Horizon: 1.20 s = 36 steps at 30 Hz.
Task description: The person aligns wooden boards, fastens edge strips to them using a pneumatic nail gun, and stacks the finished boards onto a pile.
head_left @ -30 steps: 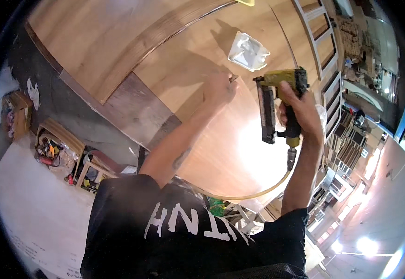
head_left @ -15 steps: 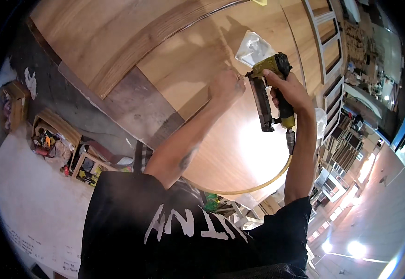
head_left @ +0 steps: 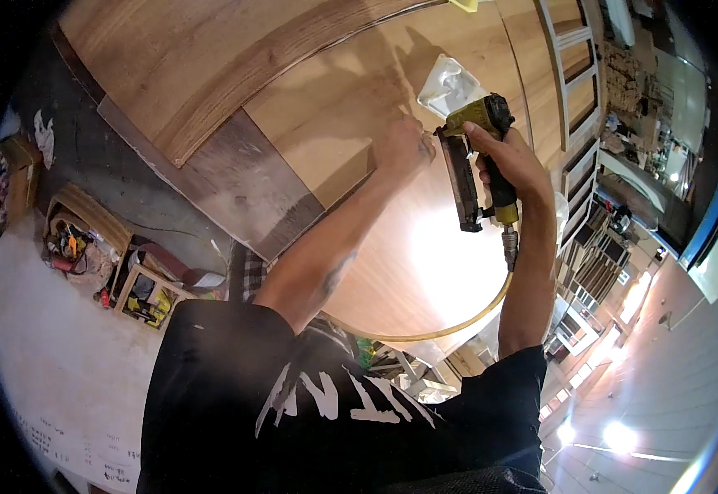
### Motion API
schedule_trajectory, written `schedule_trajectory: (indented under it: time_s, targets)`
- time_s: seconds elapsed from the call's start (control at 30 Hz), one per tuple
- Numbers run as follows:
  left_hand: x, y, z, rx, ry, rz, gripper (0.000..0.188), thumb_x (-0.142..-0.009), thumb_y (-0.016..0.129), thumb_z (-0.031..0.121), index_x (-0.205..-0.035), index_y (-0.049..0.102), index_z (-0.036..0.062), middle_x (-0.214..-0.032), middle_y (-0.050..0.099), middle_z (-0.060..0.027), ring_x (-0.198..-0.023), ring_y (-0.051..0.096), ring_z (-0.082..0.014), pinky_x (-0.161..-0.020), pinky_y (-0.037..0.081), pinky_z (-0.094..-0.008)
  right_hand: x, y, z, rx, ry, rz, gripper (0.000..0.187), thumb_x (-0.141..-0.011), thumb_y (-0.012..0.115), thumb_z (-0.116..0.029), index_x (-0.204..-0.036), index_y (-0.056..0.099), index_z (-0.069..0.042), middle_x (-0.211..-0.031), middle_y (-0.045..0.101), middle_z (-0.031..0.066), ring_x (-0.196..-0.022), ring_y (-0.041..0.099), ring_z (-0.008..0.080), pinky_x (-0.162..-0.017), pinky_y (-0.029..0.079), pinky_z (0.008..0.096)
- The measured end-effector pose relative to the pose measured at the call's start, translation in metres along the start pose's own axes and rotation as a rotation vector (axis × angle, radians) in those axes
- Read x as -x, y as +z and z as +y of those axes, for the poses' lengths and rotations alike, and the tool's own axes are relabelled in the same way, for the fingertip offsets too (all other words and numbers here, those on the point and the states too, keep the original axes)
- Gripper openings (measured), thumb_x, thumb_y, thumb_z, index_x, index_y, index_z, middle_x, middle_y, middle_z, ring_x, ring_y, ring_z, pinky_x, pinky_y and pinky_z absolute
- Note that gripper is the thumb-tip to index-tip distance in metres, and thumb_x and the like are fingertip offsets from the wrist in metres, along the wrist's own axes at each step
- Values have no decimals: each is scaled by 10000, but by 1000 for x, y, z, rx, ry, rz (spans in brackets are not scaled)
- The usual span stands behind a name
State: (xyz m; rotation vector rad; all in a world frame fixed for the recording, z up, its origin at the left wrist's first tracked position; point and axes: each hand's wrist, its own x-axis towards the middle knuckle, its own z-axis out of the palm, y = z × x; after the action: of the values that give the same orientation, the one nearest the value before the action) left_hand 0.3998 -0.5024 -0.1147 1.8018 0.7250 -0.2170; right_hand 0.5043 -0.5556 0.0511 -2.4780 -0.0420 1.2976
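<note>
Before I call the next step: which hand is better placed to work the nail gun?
Right hand, likely: it grips the nail gun by its handle; the left hand sits near the nose.

Left hand (head_left: 404, 148) bunched, right hand (head_left: 510, 162) in a curled grip nearby

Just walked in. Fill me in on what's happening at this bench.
A person in a black shirt grips a yellow-and-black nail gun in the right hand, with a yellow hose trailing from it. The left hand is over the wood panels, right by the gun's nose; whether it holds anything is hidden. A white tray sits just beyond the gun.
</note>
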Motion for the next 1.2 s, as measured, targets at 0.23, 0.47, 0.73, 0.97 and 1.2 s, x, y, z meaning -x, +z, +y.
schedule_trajectory:
  time_s: [0.23, 0.47, 0.73, 0.97, 1.2]
  targets:
    - [1, 2, 0, 44, 56, 56, 215, -772, 648, 250, -828, 664, 43, -778, 669, -178, -733, 664, -348, -659, 535, -436, 2, 1, -4, 48, 3, 25, 427, -858, 660, -477, -781, 544, -73, -547, 506, 8, -418, 501, 99, -403, 404, 245]
    - [3, 3, -7, 12, 132, 123, 259, -807, 620, 294, -846, 700, 50, -774, 671, -189, -715, 655, -361, -686, 529, -453, -7, 1, -8, 126, 26, 13, 401, -856, 663, -438, -775, 537, -66, -554, 507, 17, -423, 506, 116, -419, 419, 266]
    - [5, 1, -6, 5, 147, 101, 255, -805, 622, 288, -854, 682, 46, -854, 666, -191, -818, 647, -361, -729, 521, -460, -7, -1, -4, 58, 0, 23, 404, -847, 676, -434, -785, 540, -58, -560, 504, 10, -423, 506, 112, -407, 413, 259]
    - [2, -6, -4, 64, 124, 46, 241, -790, 653, 271, -854, 672, 40, -914, 664, -198, -868, 639, -366, -759, 506, -468, 19, -1, 23, 78, -76, 137, 431, -853, 662, -465, -814, 548, -51, -564, 515, 11, -432, 518, 106, -424, 424, 249]
    - [-17, 19, -28, 172, 326, 227, 333, -763, 697, 367, -843, 698, 44, -833, 685, -153, -714, 640, -279, -654, 497, -391, 160, 4, 156, -159, 104, 372, 383, -862, 672, -426, -833, 601, -51, -525, 510, 7, -402, 493, 113, -404, 399, 267]
